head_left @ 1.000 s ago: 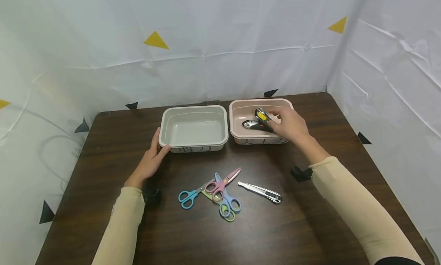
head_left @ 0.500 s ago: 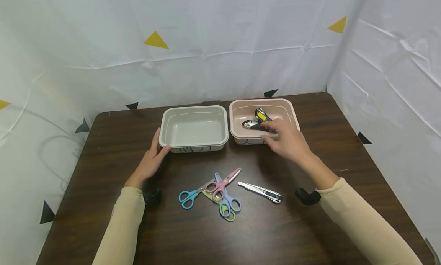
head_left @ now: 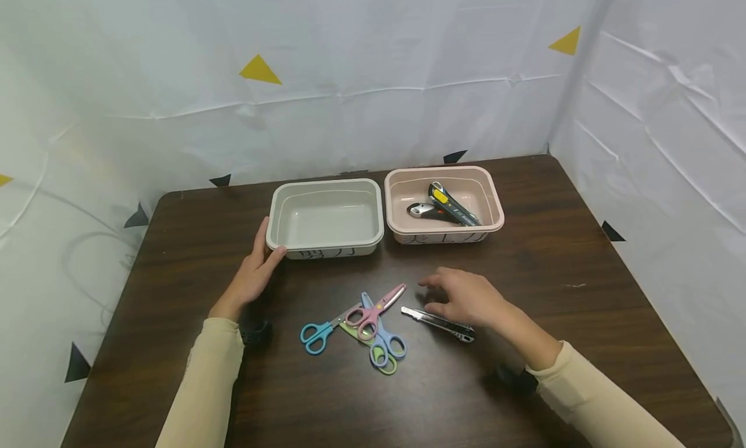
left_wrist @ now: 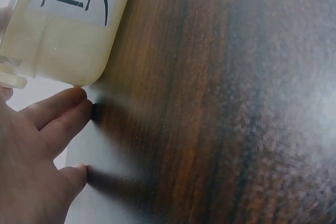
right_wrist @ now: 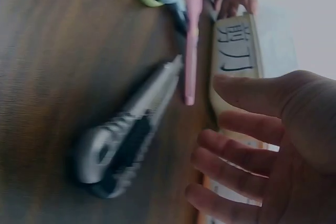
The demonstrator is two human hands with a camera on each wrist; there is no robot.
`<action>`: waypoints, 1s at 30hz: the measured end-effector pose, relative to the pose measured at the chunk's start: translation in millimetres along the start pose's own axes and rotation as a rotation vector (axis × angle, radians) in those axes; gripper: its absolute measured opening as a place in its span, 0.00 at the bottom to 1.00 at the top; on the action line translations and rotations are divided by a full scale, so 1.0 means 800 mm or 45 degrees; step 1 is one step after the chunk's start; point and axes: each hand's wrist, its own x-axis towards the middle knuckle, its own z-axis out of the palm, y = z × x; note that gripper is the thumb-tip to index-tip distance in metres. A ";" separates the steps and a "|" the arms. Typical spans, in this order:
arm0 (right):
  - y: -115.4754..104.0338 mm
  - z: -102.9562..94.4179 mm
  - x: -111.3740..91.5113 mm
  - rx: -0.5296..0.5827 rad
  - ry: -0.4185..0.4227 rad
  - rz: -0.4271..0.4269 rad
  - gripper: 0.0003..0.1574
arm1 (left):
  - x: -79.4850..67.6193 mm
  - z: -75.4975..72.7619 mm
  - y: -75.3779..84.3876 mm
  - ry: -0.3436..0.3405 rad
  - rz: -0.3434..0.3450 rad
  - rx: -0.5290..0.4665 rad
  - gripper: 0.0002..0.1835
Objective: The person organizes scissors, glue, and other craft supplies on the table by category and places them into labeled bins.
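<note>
My left hand [head_left: 247, 280] rests against the left front corner of a pale grey plastic bin [head_left: 326, 249], thumb at the rim and fingers along its side. In the left wrist view, fingertips [left_wrist: 79, 103] are right at the bin's bottom corner. My right hand [head_left: 466, 299] hovers over a silver box cutter [head_left: 434, 320], fingers loosely spread and holding nothing. The right wrist view shows that box cutter [right_wrist: 128, 124] lying on the table, apart from the hand. A pink bin [head_left: 486, 226] holds a yellow-and-dark box cutter [head_left: 457, 210] across a silver-and-black one [head_left: 421, 209].
Left of the silver box cutter lies an overlapping pile of scissors: blue-handled scissors [head_left: 315, 337], pink scissors [head_left: 370, 320], light blue scissors [head_left: 381, 341] and green scissors [head_left: 390, 366]. Both bins bear written labels. White sheeting [head_left: 350, 131] stands behind the dark wooden table [head_left: 303, 403].
My right hand has let go of the yellow-and-dark box cutter inside the pink bin, then moved back toward me to above the silver box cutter. My left hand stays at the grey bin.
</note>
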 end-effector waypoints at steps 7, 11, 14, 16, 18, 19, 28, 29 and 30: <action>0.002 0.017 -0.014 0.050 -0.065 0.019 0.30 | -0.002 -0.001 0.002 0.000 0.009 -0.001 0.40; 0.002 0.024 -0.021 0.036 -0.083 0.018 0.30 | -0.002 0.000 0.003 0.002 0.015 -0.004 0.40; 0.004 0.031 -0.025 0.003 -0.084 0.005 0.30 | -0.002 0.000 0.003 0.006 0.020 -0.005 0.40; 0.006 0.036 -0.026 -0.022 -0.069 -0.014 0.30 | -0.002 0.000 0.003 0.008 0.021 -0.003 0.40; 0.008 0.040 -0.028 -0.036 -0.040 -0.030 0.29 | -0.002 0.000 0.003 0.007 0.020 0.000 0.40; 0.009 0.042 -0.029 -0.043 -0.024 -0.040 0.29 | -0.002 0.000 0.003 0.008 0.019 0.000 0.40; 0.009 0.053 -0.031 -0.109 0.039 -0.045 0.24 | -0.004 0.000 0.004 -0.003 0.026 -0.011 0.40; 0.009 0.053 -0.031 -0.109 0.038 -0.046 0.24 | -0.004 0.000 0.004 -0.003 0.027 -0.011 0.40; 0.008 0.053 -0.030 -0.108 0.039 -0.046 0.23 | -0.004 0.000 0.003 -0.001 0.029 -0.011 0.40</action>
